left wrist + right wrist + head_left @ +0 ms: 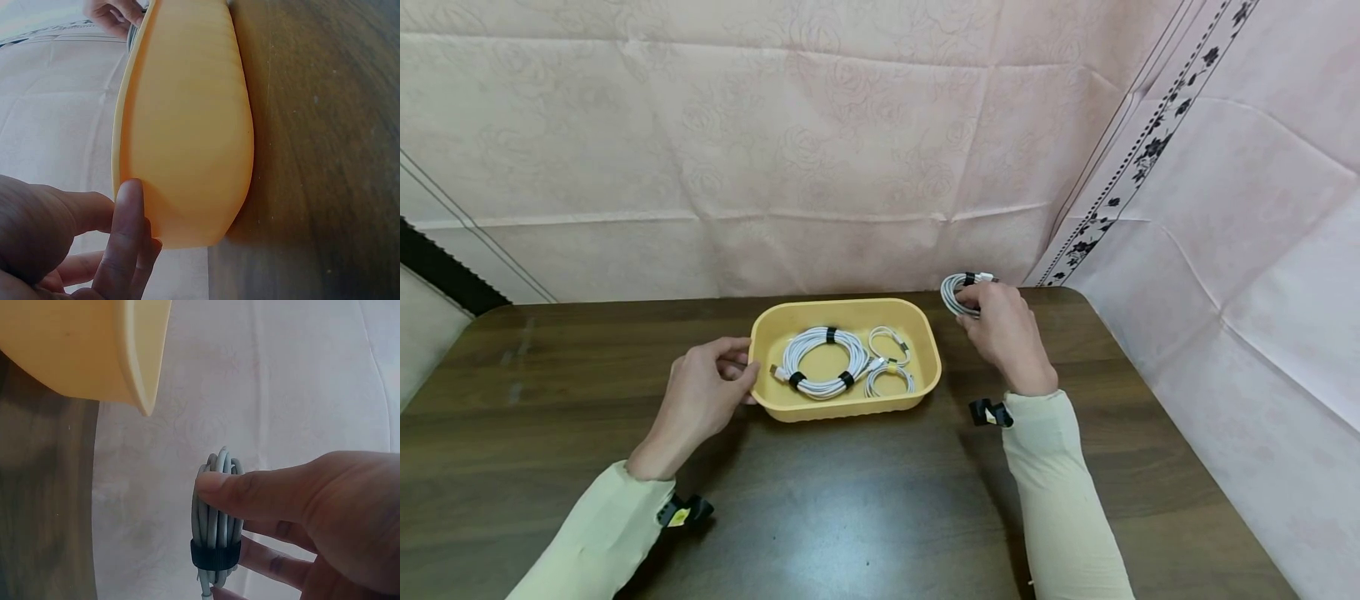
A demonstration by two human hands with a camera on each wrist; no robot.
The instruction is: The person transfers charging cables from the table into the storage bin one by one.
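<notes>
A yellow plastic bin [846,410] stands on the wooden table. Inside it lie a large white coiled cable [797,350] bound with black straps and two smaller coiled cables, one toward the back [874,333] and one toward the front [910,383]. My left hand [703,392] grips the bin's left end, fingers at the rim, as the left wrist view also shows. Off the bin's right end, my right hand [1003,333] pinches another coiled cable [215,519], grey-white with a black strap round it, between thumb and fingers. That coil is held up beside the bin, near the table's back edge.
The brown wooden table [820,517] ends just behind the bin. Beyond its back edge hangs a pale pink patterned cloth [820,167], and another pale cloth [1247,275] with a black floral border runs along the right side.
</notes>
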